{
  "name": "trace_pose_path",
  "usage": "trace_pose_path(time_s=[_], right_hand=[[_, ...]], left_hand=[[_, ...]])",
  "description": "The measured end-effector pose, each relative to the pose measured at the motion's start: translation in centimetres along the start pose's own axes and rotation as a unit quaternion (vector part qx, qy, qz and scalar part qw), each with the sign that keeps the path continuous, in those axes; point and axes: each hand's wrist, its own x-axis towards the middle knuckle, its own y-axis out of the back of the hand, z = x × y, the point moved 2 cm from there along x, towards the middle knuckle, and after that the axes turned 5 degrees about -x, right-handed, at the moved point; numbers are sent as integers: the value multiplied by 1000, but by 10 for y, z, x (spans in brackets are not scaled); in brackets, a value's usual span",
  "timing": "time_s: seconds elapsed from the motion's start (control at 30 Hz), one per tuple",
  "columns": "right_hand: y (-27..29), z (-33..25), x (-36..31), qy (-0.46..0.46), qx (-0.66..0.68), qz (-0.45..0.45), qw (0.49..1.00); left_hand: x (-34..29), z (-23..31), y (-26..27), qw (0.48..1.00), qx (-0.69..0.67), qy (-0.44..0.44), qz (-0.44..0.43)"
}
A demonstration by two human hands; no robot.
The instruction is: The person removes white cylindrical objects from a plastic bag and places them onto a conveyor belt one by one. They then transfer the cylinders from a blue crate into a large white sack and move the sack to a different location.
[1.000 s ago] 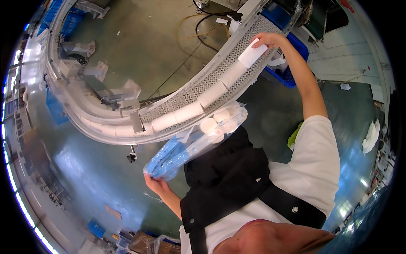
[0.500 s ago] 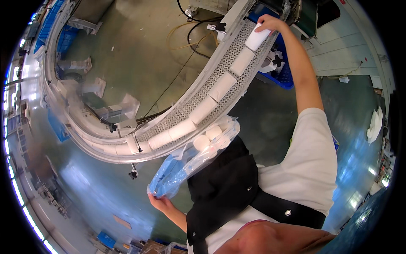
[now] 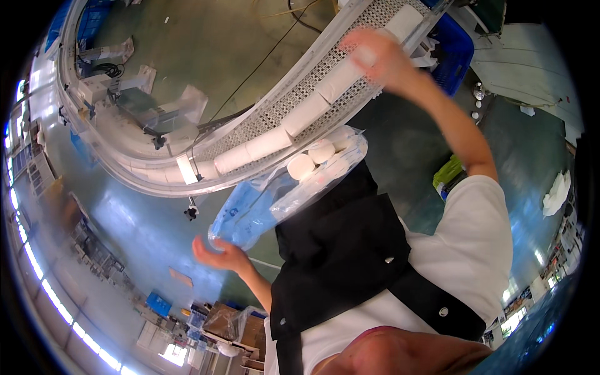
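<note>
A line of white paper rolls [image 3: 269, 144] lies end to end along a curved conveyor [image 3: 250, 124]. Over the rolls toward its upper right part is my right hand [image 3: 381, 59], smeared by motion; whether its fingers grip a roll cannot be told. A clear and blue plastic bag [image 3: 247, 215] rests between the conveyor and my apron, with several white rolls [image 3: 301, 166] showing round ends in its upper part. Beside the bag's lower left end is my left hand [image 3: 222, 255], fingers apart, close to or touching the plastic and holding nothing visible.
A blue crate [image 3: 455, 53] stands beyond the conveyor's right side. The conveyor's metal rail [image 3: 156, 190] runs close in front of me, with a black clamp knob [image 3: 190, 212] below it. A green and dark object [image 3: 449, 175] is beside my right sleeve. Cardboard boxes [image 3: 222, 320] sit at lower left.
My right hand has come down the conveyor toward me from its upper end. My left hand's fingers have spread at the bag's end. The view has shifted, so the conveyor appears higher.
</note>
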Motion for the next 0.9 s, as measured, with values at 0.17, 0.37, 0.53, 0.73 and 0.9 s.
trace_pose_path(time_s=[0.17,0.37,0.53,0.73,0.9], right_hand=[[-102,-136,-66,221,233,-127,938],[-127,-176,-67,295,88,-154,939],[-133,-175,-69,209,76,-164,961],[-146,-196,-74,166,-89,-272,944],[-120,-222,-72,183,-159,-314,918]], left_hand=[[-12,89,-46,889,-145,-105,-421],[-34,49,-35,858,-71,-73,-503],[-34,-8,-23,892,-53,-72,-444],[-28,-53,-15,937,-56,-81,-335],[-19,-56,-2,968,-123,-91,-197]])
